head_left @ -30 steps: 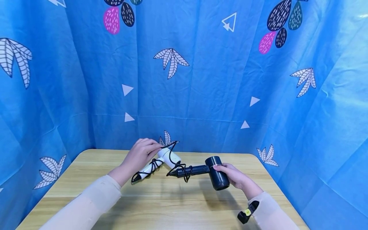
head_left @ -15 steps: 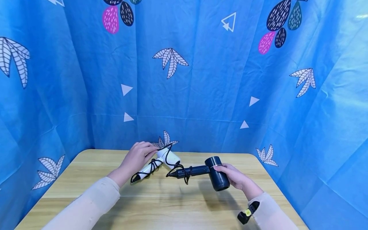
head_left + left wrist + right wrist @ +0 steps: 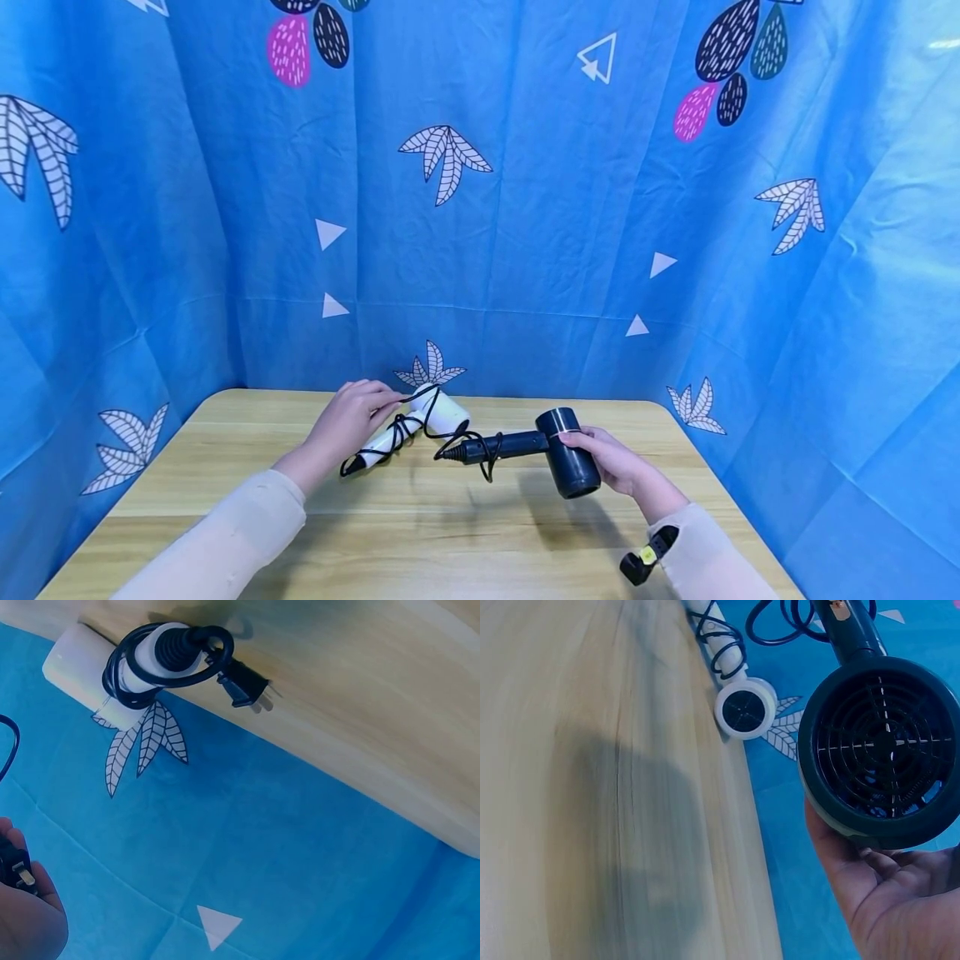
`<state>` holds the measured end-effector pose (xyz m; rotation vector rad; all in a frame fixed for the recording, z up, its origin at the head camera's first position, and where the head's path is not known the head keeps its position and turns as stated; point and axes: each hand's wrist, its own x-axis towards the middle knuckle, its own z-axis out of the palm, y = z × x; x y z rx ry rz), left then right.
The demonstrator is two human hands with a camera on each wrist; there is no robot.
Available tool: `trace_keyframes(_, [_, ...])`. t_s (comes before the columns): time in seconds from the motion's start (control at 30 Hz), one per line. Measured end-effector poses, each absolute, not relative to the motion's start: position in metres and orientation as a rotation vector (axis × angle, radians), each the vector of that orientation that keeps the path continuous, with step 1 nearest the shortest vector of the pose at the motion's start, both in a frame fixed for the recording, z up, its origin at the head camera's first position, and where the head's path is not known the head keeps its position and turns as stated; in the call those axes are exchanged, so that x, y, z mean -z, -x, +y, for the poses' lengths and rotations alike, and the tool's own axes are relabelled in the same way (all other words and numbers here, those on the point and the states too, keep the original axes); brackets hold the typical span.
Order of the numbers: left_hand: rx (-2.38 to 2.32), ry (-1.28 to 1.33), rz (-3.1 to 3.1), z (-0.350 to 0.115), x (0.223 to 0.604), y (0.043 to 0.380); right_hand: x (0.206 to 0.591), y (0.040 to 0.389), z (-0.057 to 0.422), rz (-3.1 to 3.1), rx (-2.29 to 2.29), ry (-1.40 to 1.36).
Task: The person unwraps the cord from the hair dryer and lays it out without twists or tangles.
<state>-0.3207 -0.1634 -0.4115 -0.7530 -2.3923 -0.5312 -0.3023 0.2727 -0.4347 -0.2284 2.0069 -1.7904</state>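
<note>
1. right hand [image 3: 615,460] is gripping the black hair dryer [image 3: 570,462] by its barrel, holding it over the wooden table [image 3: 487,554].
2. handle [image 3: 510,445] is running leftward from that barrel, long axis nearly crosswise in head view, its cord end pointing to the left hand's side.
3. left hand [image 3: 348,417], beyond and left of the black hair dryer, is clasping a plug [image 3: 16,866]; black cord [image 3: 16,741] is bridging the gap.
4. left hand is looking nearer the handle's cord end.
5. white hair dryer [image 3: 450,412] is lying left of the black one.
</note>
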Motion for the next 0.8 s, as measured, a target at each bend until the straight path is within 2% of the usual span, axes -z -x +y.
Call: trace_keyframes(0.8, [0.579, 0.762, -2.473, -0.173, 0.433, 0.312, 0.427, 0.302, 0.276, 2.016, 1.797, 0.206])
